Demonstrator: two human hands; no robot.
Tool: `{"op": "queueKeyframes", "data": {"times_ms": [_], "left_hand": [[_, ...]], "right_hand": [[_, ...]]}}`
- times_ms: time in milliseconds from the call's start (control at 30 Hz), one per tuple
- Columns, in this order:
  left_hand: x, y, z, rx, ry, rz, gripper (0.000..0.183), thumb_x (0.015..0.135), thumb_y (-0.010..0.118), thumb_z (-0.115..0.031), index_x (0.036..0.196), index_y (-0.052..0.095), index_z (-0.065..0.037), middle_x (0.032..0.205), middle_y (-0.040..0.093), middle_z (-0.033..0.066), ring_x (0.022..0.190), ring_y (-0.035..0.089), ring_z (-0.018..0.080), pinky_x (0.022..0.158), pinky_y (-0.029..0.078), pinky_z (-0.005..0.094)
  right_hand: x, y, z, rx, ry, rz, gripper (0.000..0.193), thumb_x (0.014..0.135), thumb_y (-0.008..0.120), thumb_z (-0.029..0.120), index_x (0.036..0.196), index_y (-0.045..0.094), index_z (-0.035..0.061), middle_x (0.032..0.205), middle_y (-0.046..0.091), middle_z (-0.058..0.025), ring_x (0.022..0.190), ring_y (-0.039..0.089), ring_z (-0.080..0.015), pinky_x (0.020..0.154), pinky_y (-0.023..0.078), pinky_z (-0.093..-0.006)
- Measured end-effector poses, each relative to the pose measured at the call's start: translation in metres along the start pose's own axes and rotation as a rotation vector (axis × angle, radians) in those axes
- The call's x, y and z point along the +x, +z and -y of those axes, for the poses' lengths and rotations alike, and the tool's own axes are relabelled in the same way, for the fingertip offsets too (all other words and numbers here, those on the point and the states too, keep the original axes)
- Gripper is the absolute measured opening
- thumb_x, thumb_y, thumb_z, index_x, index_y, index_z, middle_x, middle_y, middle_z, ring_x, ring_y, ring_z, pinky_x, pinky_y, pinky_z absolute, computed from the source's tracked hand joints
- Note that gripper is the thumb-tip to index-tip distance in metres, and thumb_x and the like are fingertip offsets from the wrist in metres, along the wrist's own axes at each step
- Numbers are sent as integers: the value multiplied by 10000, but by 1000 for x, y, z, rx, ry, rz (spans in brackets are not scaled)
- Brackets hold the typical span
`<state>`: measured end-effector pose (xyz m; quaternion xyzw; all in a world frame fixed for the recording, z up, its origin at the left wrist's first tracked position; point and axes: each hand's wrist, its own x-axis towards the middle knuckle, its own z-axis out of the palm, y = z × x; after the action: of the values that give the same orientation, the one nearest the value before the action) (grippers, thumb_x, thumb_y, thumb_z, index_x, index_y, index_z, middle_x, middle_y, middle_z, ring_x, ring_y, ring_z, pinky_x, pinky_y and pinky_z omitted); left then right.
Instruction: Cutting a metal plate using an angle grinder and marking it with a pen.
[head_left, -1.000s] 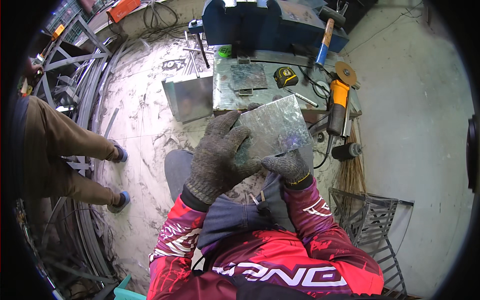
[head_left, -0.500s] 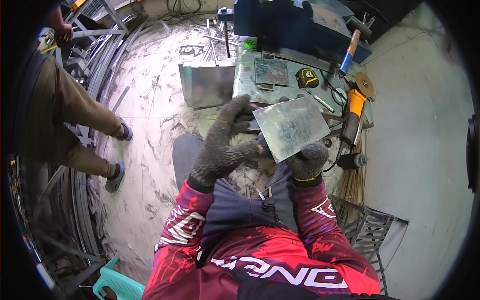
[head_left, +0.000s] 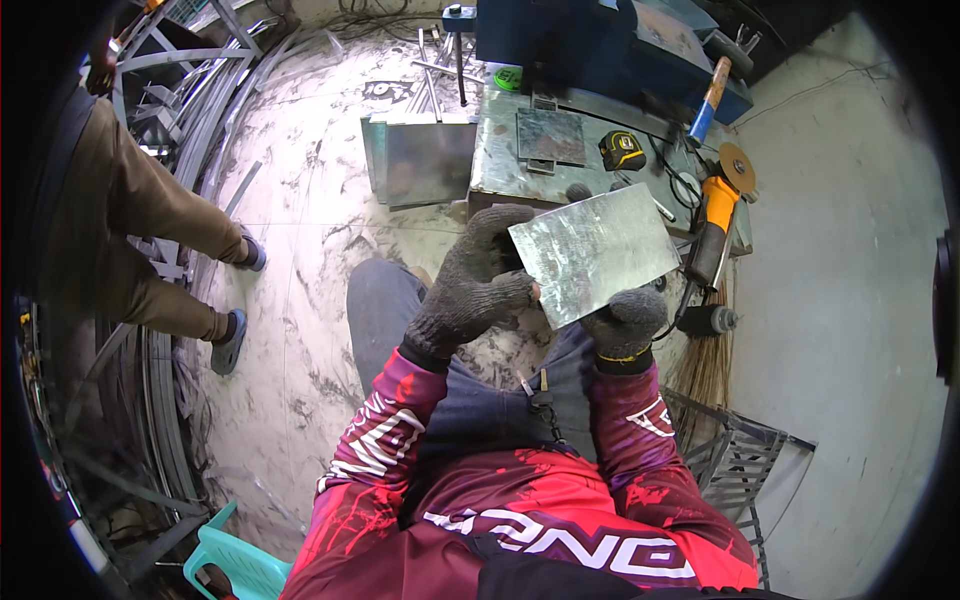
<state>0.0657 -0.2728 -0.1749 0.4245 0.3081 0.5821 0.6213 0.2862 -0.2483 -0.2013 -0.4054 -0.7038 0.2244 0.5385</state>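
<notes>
A thin rectangular metal plate (head_left: 597, 250), shiny grey with dull smudges, is held tilted above my lap. My right hand (head_left: 625, 322), in a dark knitted glove, grips it by the lower right edge with the thumb on top; fingers beneath the plate are mostly hidden, and some tips show beyond its far edge. At the plate's left edge is my left hand (head_left: 470, 280), gloved alike, its fingers and thumb spread apart. The left thumb tip is close to that edge; whether it touches I cannot tell.
Ahead, a metal workbench (head_left: 497, 160) carries a smaller plate (head_left: 552, 136), a tape measure (head_left: 622, 151) and a hammer (head_left: 709, 103). An angle grinder (head_left: 714, 220) rests at its right. Sheet panels (head_left: 430, 163) lean at its left. Another person's legs (head_left: 165, 210) stand left, near metal bars.
The plate has shifted slightly right and tilted, catching more light. My left hand has moved right, nearer the plate's left edge. My right hand keeps its grip.
</notes>
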Motion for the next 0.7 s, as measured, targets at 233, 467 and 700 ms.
{"op": "queueKeyframes", "data": {"times_ms": [233, 467, 700], "left_hand": [[-5, -7, 6, 34, -6, -6, 724, 809, 814, -162, 1426, 463, -24, 1353, 552, 129, 1269, 544, 226, 1081, 458, 381], [-5, -8, 13, -4, -21, -40, 715, 840, 808, -233, 1432, 469, -19, 1338, 565, 125, 1277, 532, 221, 1089, 439, 369], [-5, -15, 4, 77, 25, -8, 579, 892, 749, -145, 1399, 503, -12, 1305, 583, 117, 1216, 571, 190, 1018, 495, 344]], "right_hand": [[-22, 4, -37, 448, 381, -82, 532, 693, 902, 241, 1162, 737, 52, 1196, 732, -125, 1111, 706, -264, 1016, 522, -382], [-31, 4, -50, 1024, 738, -162, 564, 864, 740, 320, 1352, 602, 72, 1357, 642, -111, 1231, 634, -264, 1076, 487, -418], [-20, 3, -42, 1176, 837, -57, 621, 1010, 551, 361, 1536, 371, 84, 1509, 508, -102, 1350, 536, -271, 1132, 445, -460]]}}
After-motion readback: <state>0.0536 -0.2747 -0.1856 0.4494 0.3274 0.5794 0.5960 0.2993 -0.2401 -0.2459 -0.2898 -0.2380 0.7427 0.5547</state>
